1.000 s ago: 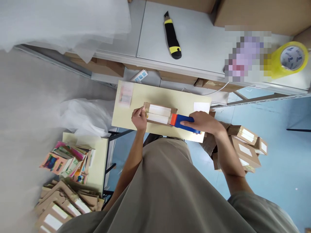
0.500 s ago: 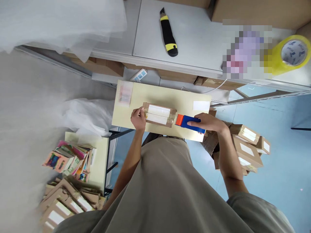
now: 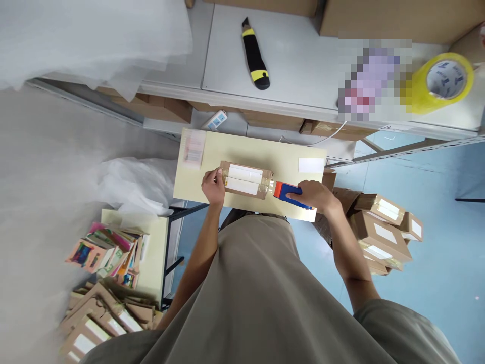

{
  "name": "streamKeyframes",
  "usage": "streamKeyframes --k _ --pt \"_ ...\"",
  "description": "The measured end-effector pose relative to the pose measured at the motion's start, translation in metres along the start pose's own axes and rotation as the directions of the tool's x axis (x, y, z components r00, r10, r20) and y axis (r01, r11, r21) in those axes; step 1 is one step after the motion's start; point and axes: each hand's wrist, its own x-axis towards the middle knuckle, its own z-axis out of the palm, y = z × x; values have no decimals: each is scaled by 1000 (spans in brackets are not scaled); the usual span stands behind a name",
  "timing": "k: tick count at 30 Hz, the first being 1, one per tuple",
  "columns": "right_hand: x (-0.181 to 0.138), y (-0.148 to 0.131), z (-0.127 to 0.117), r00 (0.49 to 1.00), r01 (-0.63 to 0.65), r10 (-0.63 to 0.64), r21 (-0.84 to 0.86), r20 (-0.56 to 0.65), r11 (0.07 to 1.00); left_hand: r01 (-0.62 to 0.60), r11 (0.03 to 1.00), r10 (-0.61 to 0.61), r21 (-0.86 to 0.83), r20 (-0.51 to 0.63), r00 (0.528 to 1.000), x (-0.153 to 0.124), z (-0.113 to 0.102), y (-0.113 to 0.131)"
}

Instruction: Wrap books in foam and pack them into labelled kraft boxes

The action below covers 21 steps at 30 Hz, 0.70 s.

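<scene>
At the lower left of the frame, colourful papers lie in a pile. Left of centre, the left hand has its fingers closed on the near end of a cardboard box, which lies on the desk at the centre. Above it, a utility knife rests on a shelf. Just beside the box's right end, the right hand wraps its fingers around a blue-and-orange tape dispenser. A yellow tape roll sits at upper right.

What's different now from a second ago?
The right hand moved the blue tape dispenser rightward, from over the right end of the cardboard box to just beyond it, without letting go. The left hand stayed at the box's left end; the utility knife stayed on the shelf.
</scene>
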Motion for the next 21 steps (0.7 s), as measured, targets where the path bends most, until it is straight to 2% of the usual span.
streamKeyframes --k 3,7,15,21 --pt "3 -15 10 997 -76 75 -54 -33 996 18 1000 -19 -13 -6 1000 -2 0 2" --pt "4 -28 25 990 -105 96 -83 -101 991 33 999 -34 -33 -9 999 -5 0 3" --pt "-1 -54 40 980 -114 96 -101 -173 988 7 1000 -8 -19 -27 1000 -9 0 -1" --pt "0 -55 49 974 -92 65 -116 -217 989 20 1000 -20 -5 -35 999 -11 0 0"
